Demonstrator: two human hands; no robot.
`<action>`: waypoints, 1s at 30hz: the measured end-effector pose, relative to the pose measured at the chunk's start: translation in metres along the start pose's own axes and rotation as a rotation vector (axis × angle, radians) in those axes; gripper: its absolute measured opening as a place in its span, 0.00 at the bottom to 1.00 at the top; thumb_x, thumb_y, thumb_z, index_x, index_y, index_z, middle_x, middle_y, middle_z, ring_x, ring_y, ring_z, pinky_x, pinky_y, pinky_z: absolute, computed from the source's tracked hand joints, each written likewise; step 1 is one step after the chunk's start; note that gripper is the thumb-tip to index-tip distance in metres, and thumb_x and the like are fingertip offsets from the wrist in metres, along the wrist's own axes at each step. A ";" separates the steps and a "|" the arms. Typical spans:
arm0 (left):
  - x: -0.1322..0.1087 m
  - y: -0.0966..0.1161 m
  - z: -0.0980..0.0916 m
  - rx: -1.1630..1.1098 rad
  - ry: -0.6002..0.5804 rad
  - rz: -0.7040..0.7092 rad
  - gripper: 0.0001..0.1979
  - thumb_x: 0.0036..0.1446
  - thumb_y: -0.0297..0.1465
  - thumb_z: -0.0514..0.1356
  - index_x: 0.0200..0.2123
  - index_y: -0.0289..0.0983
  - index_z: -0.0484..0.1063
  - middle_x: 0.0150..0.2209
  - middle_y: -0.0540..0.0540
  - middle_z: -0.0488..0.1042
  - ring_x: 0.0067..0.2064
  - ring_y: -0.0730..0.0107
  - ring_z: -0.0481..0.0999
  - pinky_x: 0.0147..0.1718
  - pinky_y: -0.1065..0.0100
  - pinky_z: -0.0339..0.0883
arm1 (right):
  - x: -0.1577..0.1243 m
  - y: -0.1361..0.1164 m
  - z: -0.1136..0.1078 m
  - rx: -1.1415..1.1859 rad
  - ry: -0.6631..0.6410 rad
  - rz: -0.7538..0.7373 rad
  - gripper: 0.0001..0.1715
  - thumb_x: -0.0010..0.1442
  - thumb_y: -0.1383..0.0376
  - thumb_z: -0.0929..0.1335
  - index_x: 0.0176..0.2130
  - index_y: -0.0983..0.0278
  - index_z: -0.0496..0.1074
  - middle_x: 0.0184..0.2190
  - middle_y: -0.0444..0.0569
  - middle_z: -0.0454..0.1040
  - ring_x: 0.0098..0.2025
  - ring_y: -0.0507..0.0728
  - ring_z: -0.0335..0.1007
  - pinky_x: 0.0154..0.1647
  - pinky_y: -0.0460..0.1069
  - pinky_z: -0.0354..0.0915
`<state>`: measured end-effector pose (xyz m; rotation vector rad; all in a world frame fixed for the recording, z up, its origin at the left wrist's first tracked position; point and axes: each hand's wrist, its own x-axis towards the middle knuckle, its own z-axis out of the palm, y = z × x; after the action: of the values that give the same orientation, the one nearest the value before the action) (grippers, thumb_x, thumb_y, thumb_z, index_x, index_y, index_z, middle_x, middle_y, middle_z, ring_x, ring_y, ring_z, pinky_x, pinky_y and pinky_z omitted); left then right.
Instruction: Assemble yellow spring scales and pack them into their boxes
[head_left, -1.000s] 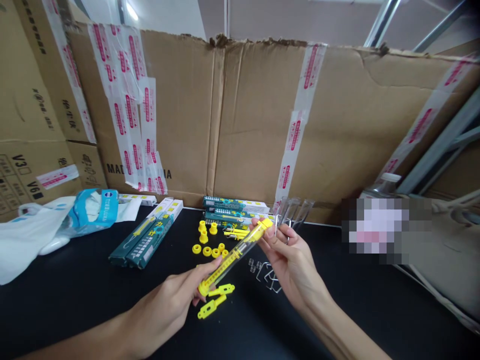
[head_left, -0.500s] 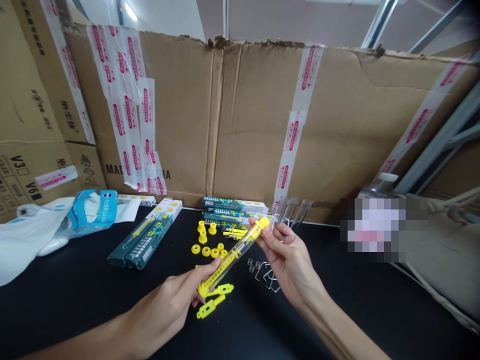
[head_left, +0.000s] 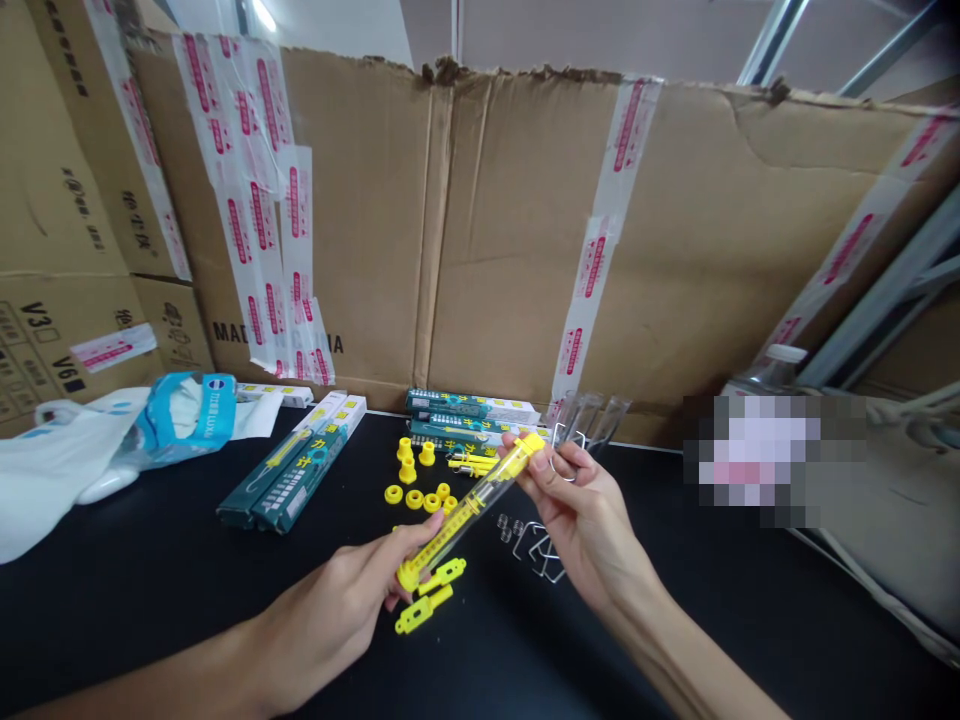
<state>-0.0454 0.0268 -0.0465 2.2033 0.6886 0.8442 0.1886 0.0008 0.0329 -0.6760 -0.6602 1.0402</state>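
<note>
A tubular spring scale [head_left: 474, 508], clear with a yellow graduated core and yellow ends, is held slantwise between both hands. My left hand [head_left: 360, 585] is closed round its lower end. At the upper end, the fingers of my right hand [head_left: 577, 500] grip beside the yellow cap [head_left: 529, 446]. A bent wire hook [head_left: 559, 436] shows at the right fingers; whether it joins the scale I cannot tell. Two flat yellow pieces with slots [head_left: 424, 610] lie below the scale. Several yellow collars and rings [head_left: 414, 500] lie behind it. Wire hooks [head_left: 541, 555] and small springs [head_left: 505, 528] lie near my right wrist.
Green boxes [head_left: 296, 465] lie at the left, and more boxes [head_left: 469, 405] lie against the cardboard wall [head_left: 360, 220]. Clear tubes [head_left: 611, 420] stand behind my right hand. A blue tissue pack [head_left: 217, 415] is far left; a blurred bottle [head_left: 780, 362] stands right.
The camera view has shifted slightly. Both hands keep their hold on the spring scale, and the wire hook shows a little more clearly at the right fingers.
</note>
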 end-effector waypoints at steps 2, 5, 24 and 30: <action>-0.001 -0.002 0.001 0.009 -0.002 -0.003 0.30 0.62 0.22 0.50 0.65 0.45 0.63 0.45 0.49 0.79 0.39 0.71 0.80 0.36 0.76 0.76 | 0.000 0.000 0.000 0.007 0.002 -0.004 0.25 0.42 0.71 0.82 0.29 0.60 0.64 0.29 0.45 0.83 0.45 0.64 0.82 0.51 0.57 0.77; -0.002 -0.005 0.004 0.020 0.004 0.003 0.29 0.62 0.22 0.49 0.65 0.46 0.63 0.45 0.49 0.79 0.39 0.70 0.80 0.36 0.75 0.77 | 0.000 -0.001 0.001 0.010 -0.012 0.001 0.24 0.44 0.71 0.81 0.29 0.60 0.65 0.32 0.47 0.83 0.47 0.65 0.81 0.52 0.57 0.76; -0.004 -0.005 -0.001 0.064 -0.022 0.002 0.32 0.61 0.21 0.50 0.66 0.48 0.61 0.45 0.51 0.79 0.37 0.72 0.80 0.38 0.78 0.76 | 0.004 0.002 -0.001 0.050 -0.042 0.086 0.21 0.43 0.71 0.81 0.27 0.61 0.67 0.37 0.50 0.84 0.47 0.63 0.81 0.56 0.57 0.74; 0.000 0.007 -0.011 0.119 -0.064 0.041 0.36 0.60 0.17 0.48 0.68 0.48 0.55 0.54 0.50 0.76 0.44 0.73 0.80 0.43 0.78 0.76 | 0.003 -0.003 0.000 0.046 -0.054 0.080 0.22 0.45 0.71 0.80 0.29 0.60 0.65 0.35 0.48 0.83 0.46 0.62 0.81 0.55 0.56 0.74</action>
<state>-0.0514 0.0264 -0.0352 2.3477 0.6799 0.7673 0.1911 0.0025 0.0353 -0.6410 -0.6581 1.1476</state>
